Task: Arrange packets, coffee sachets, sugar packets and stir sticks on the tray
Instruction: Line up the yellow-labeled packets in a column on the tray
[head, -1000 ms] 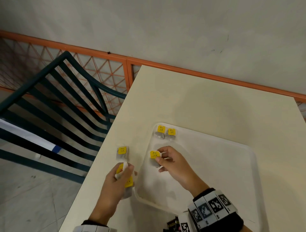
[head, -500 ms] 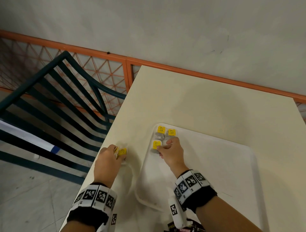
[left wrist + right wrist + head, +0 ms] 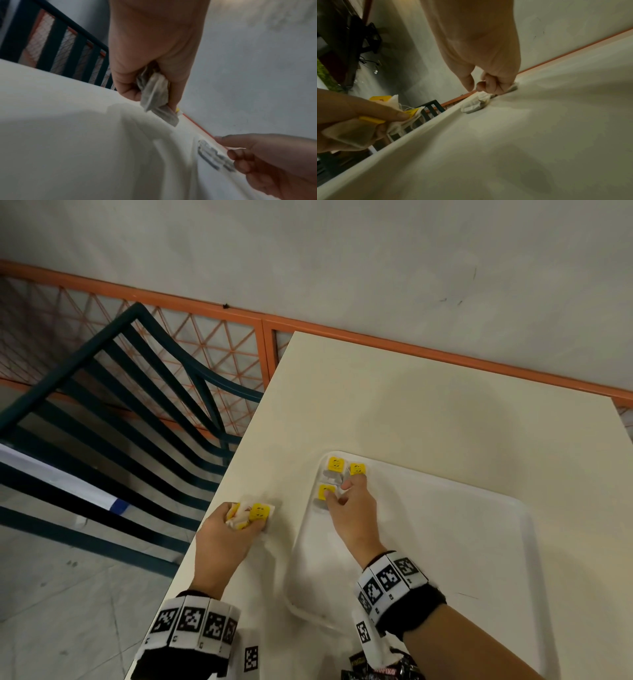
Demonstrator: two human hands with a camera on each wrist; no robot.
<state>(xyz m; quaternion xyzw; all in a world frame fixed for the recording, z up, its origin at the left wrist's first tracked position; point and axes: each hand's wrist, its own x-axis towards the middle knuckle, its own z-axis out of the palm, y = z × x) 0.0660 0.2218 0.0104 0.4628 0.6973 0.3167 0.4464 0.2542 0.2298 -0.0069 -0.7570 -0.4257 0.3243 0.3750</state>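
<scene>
Yellow-tagged packets (image 3: 334,474) sit in white tray (image 3: 445,542) far-left corner on desk (image 3: 411,405); right hand (image 3: 349,505) fingertips pinch nearest one. Left hand (image 3: 226,535) clutches packet bunch (image 3: 251,513) beside tray.

Premises appear to be a café or canteen seating area, possibly semi-outdoor: cream rectangular laminate table (image 3: 428,419) against an orange metal mesh railing (image 3: 212,337), dark green slatted metal chair (image 3: 113,392) beside the table, grey tiled floor (image 3: 61,604) beneath.

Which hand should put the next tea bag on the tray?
Left. The left hand already grips a bunch of tea bags beside the tray; the right hand is busy on the third tea bag.
</scene>
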